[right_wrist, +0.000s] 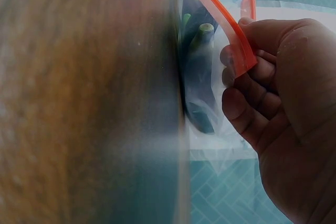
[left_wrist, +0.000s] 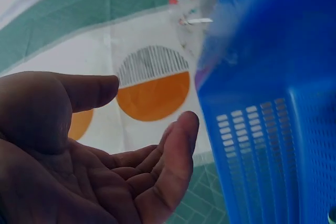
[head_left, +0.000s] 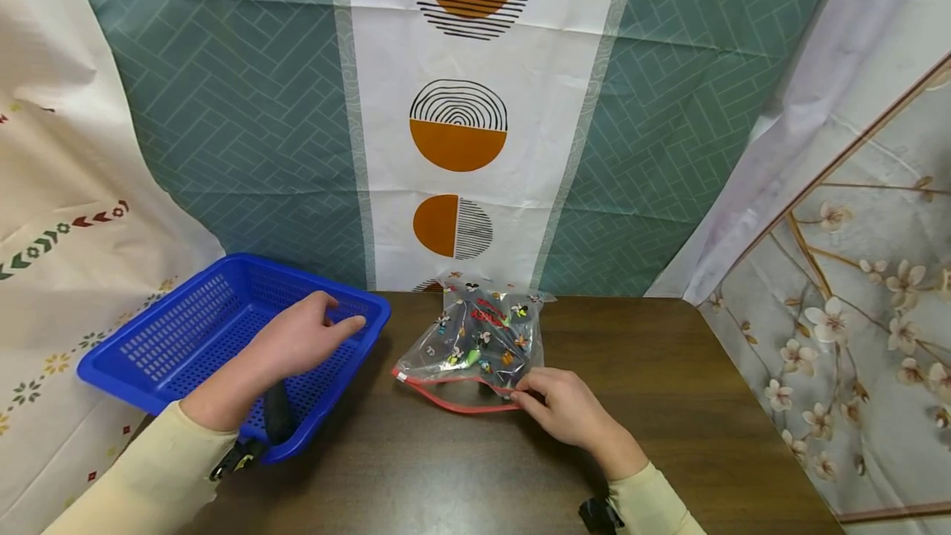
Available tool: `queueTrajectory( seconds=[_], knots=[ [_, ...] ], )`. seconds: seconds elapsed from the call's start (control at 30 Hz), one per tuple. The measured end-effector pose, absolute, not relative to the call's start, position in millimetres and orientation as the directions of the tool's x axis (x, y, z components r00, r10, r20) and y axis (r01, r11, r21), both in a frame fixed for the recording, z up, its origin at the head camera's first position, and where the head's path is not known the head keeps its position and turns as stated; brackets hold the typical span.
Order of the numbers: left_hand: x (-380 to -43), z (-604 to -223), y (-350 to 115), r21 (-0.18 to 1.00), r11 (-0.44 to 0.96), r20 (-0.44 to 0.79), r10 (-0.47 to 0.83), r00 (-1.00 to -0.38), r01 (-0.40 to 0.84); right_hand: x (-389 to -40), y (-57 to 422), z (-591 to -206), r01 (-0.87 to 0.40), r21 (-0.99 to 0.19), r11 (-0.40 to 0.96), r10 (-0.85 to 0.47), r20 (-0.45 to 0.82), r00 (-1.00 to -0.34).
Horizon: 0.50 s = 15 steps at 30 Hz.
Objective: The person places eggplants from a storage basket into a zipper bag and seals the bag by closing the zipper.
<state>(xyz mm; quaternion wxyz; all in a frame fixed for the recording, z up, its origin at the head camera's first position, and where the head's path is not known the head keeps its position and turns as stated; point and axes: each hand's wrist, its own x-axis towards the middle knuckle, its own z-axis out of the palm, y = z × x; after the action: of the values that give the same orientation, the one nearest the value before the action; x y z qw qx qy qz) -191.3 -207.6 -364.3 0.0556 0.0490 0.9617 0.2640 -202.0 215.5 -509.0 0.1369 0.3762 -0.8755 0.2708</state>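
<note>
A clear zip bag [head_left: 475, 337] with cartoon prints and a red zip edge lies on the table, its mouth parted toward me. My right hand [head_left: 568, 411] pinches the right end of that red edge [right_wrist: 233, 51] between thumb and fingers. Inside the bag, in the right wrist view, are dark long objects, one with a pale green stem end [right_wrist: 202, 56]; their exact kind is unclear. My left hand [head_left: 308, 333] hovers over the right side of the blue basket [head_left: 201, 329], thumb and fingers apart, holding nothing. A dark long object [head_left: 278, 411] lies in the basket, partly hidden by my left forearm.
The brown wooden table [head_left: 631, 353] reaches back to a patterned curtain [head_left: 461, 147]. A floral cloth [head_left: 854, 370] hangs along the right side, and a cream printed cloth [head_left: 67, 271] lies beside the basket on the left.
</note>
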Motion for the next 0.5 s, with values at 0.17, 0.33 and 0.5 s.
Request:
queueTrajectory(
  seconds=[0.17,0.33,0.5],
  knots=[
    [-197,-370,-221,0.416,0.906,-0.107,0.129,-0.986,0.074,-202,215,-510,-0.733,-0.368,0.572,-0.583,0.447,-0.679],
    [-204,-378,-232,0.318,0.945,-0.145,0.133,-0.980,0.081,-201,215,-509,-0.732,-0.363,0.577,-0.581,0.447,-0.680],
    [-208,-381,-239,0.246,0.963,-0.197,0.162,-0.967,0.111,-200,215,-509,-0.728,-0.366,0.580,-0.576,0.447,-0.684]
  ],
)
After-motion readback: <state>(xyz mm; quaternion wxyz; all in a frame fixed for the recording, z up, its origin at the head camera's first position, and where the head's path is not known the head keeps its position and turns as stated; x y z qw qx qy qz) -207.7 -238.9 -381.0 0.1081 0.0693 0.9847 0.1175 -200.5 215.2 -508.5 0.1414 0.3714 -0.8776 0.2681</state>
